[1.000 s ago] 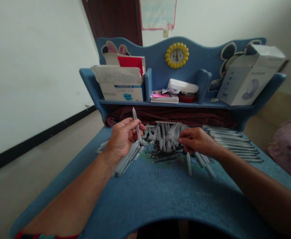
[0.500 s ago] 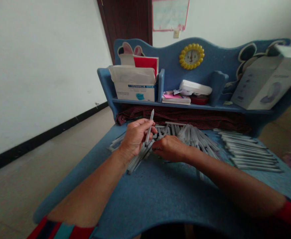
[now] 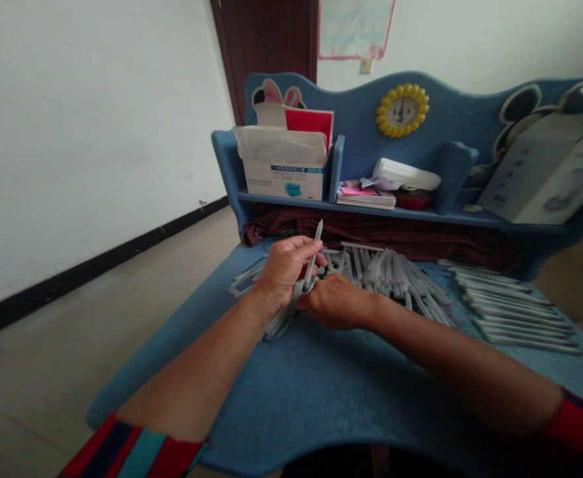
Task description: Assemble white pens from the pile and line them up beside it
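Observation:
My left hand (image 3: 291, 269) pinches a translucent pen barrel (image 3: 314, 255) between thumb and fingers, its pointed tip upward and slanting slightly right. Close by the barrel's lower end is my right hand (image 3: 334, 302), its fingers curled in; whatever they hold is hidden behind the hand. Under and behind both hands spreads a loose pile of similar clear pen barrels (image 3: 391, 271) on the blue desk (image 3: 321, 392). More pen parts (image 3: 277, 325) lie partly under my left hand. To the right, several pens with dark cores (image 3: 515, 309) rest side by side in a row.
Along the desk's back runs a blue shelf (image 3: 271, 198) holding a mask box (image 3: 286, 176), paper pads (image 3: 366, 198), a white packet (image 3: 406, 174) and a large white carton (image 3: 545, 166). Dark checked cloth (image 3: 371, 229) lies beneath it. A yellow flower-shaped clock (image 3: 402, 111) hangs above.
My right hand has moved left, closer to my left hand and the lower end of the barrel. The left hand keeps its grip. The whole view has shifted slightly.

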`<state>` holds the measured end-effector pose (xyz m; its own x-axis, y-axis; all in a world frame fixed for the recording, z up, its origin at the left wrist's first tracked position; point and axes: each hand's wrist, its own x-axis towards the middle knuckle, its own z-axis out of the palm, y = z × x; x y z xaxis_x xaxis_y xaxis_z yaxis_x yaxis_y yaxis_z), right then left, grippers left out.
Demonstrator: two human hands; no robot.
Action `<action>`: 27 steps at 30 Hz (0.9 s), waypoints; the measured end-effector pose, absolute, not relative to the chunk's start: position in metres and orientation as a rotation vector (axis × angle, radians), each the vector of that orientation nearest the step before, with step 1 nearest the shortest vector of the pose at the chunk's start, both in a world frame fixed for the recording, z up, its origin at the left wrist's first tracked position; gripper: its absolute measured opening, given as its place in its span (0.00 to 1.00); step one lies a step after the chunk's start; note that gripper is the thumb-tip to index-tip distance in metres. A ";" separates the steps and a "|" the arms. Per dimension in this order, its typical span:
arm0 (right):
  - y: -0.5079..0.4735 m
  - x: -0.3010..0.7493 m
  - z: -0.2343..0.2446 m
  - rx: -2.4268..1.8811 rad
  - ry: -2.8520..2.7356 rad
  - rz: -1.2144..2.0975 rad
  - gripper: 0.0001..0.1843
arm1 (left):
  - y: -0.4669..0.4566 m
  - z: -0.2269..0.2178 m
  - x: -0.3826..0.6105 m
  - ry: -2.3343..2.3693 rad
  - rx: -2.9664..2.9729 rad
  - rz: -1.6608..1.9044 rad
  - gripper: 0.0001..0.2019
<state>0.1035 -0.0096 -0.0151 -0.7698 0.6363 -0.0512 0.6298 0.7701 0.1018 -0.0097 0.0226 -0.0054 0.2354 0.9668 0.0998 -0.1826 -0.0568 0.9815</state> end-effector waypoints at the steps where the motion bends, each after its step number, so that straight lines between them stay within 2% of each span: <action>1: -0.009 0.103 -0.015 1.025 2.882 0.120 0.11 | 0.022 -0.005 -0.009 0.864 1.246 1.155 0.07; 10: -0.012 0.109 -0.011 0.994 2.892 0.141 0.12 | 0.020 -0.005 -0.007 0.891 1.258 1.126 0.06; 14: -0.027 0.134 0.001 1.039 3.036 0.029 0.09 | 0.022 -0.003 -0.010 0.895 1.279 1.099 0.07; 17: -0.036 0.163 0.007 1.239 3.163 -0.265 0.07 | 0.023 -0.003 -0.011 0.883 1.314 1.028 0.07; 23: -0.024 0.221 0.005 1.945 3.199 -1.314 0.10 | 0.018 -0.007 -0.007 0.829 1.520 0.766 0.09; 27: -0.013 0.237 0.004 2.152 3.185 -1.581 0.12 | 0.011 -0.006 -0.002 0.825 1.697 0.634 0.10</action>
